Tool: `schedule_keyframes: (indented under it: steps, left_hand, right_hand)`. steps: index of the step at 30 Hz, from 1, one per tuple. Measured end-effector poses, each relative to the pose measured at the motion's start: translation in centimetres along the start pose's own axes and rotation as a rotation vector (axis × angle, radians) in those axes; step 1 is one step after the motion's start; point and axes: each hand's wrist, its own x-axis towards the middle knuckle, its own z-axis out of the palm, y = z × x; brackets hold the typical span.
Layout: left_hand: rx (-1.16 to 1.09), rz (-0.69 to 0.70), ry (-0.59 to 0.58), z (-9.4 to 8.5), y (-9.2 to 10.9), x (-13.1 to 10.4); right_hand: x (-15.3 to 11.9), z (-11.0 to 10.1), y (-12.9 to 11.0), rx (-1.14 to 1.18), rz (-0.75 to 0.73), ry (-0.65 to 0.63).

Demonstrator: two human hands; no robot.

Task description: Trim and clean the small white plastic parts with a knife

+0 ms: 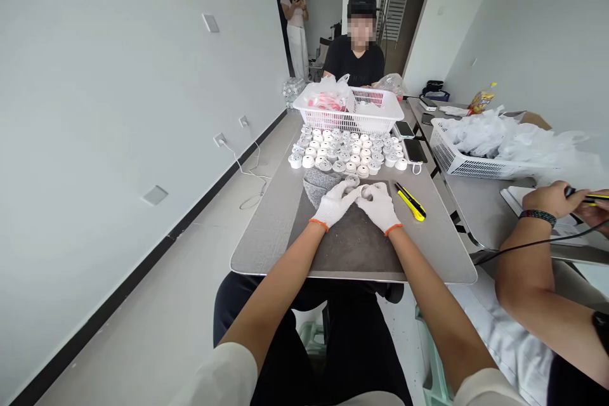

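Note:
My left hand (335, 203) and my right hand (378, 205) wear white knit gloves with orange cuffs. They meet over the middle of the table, fingers closed around a small white round piece (365, 190) that the gloves largely cover. Just beyond the left fingertips is a grey-topped round piece (352, 179). Rows of small white and grey round plastic pieces (347, 151) stand past my hands. A folded grey cloth (318, 185) lies left of my left hand. To the right of my right hand rests a yellow and black utility knife (410, 202).
A white basket (352, 120) with plastic bags stands behind the rows. Two phones (415, 151) lie at the right edge. One person (354, 60) sits opposite; another (295, 25) stands behind. A co-worker's arm (528, 266) is at the right table, near a second basket (476, 165).

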Motion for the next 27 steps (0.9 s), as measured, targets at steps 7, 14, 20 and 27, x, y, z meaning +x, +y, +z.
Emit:
schedule_keyframes:
  steps: [7, 14, 20, 27]
  left_hand:
    - [0.033, 0.051, -0.122, -0.3, 0.0, -0.5]
    - [0.114, -0.002, -0.082, -0.4, -0.3, -0.1]
    - [0.166, 0.051, -0.068, -0.2, -0.6, 0.2]
    - [0.126, 0.075, -0.043, 0.0, -1.0, 0.2]
  right_hand:
    - [-0.2, -0.1, 0.4, -0.042, 0.116, 0.05]
    - [0.4, 0.5, -0.1, -0.026, 0.085, -0.176]
    - [0.6, 0.4, 1.5, -0.061, 0.151, -0.29]
    - [1.4, 2.8, -3.1, -0.048, 0.166, -0.413]
